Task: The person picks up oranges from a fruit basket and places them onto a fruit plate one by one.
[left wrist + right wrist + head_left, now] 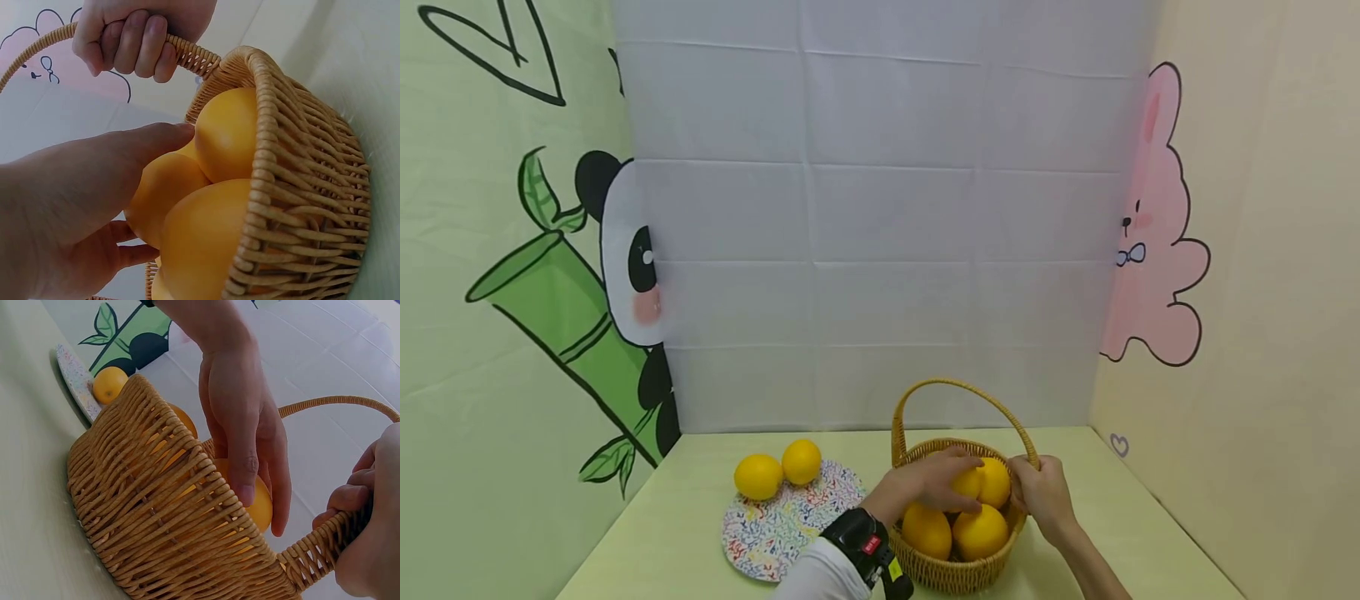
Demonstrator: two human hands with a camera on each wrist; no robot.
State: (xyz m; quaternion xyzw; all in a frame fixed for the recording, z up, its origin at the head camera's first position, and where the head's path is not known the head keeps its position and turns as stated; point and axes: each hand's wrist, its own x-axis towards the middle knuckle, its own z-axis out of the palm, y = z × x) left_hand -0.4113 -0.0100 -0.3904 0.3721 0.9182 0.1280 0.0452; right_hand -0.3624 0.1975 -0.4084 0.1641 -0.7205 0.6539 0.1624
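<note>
A woven wicker basket (958, 575) holds several yellow-orange lemons, smooth and rounded. My left hand (928, 481) reaches over the rim from the left. Its thumb and fingers lie on opposite sides of one lemon (165, 194) at the top of the pile, and the palm hides part of it. Beside that one, another lemon (228, 134) rests near the basket's rim. My right hand (1043, 493) grips the base of the arched handle (958, 382) on the right side, with fingers curled round the wicker.
Left of the basket lies a round, multicoloured speckled plate (775, 533). Two lemons, a left one (758, 477) and a right one (802, 462), sit at its far edge. A pale sheet (887, 250) hangs behind the table (647, 533), between decorated side walls.
</note>
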